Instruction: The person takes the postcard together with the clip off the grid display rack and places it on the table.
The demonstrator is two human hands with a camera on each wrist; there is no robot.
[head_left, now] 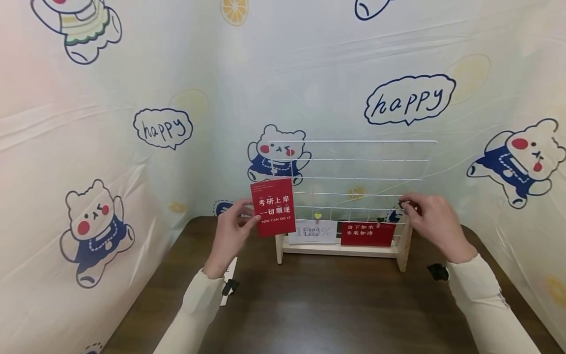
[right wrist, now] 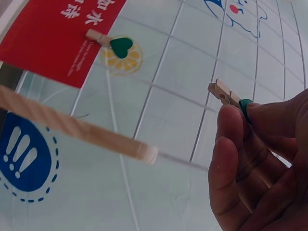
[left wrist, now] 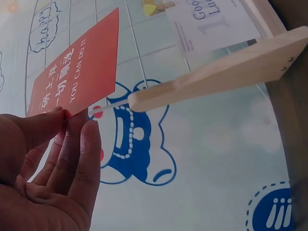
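My left hand [head_left: 232,230] pinches a red card [head_left: 274,209] between thumb and fingers, holding it upright before the left side of a white wire grid rack [head_left: 351,141]. At the rack's right side, my right hand [head_left: 432,219] pinches a small wooden clothespin [right wrist: 225,93] with a green heart, its tip pointing toward the grid in the right wrist view. Low on the grid hang a white "Good Luck" card [head_left: 309,239] and another red card [head_left: 368,238]. A yellow-heart clothespin [head_left: 318,217] sits at the white card's top; a green-heart clothespin [right wrist: 115,45] grips the hanging red one.
The rack stands on a light wooden base [head_left: 340,250] toward the back of a dark brown table [head_left: 336,305]. A white paper strip [head_left: 232,268] lies by my left wrist, partly hidden. Behind and beside the table hangs a printed curtain [head_left: 309,88] with bears and "happy" bubbles.
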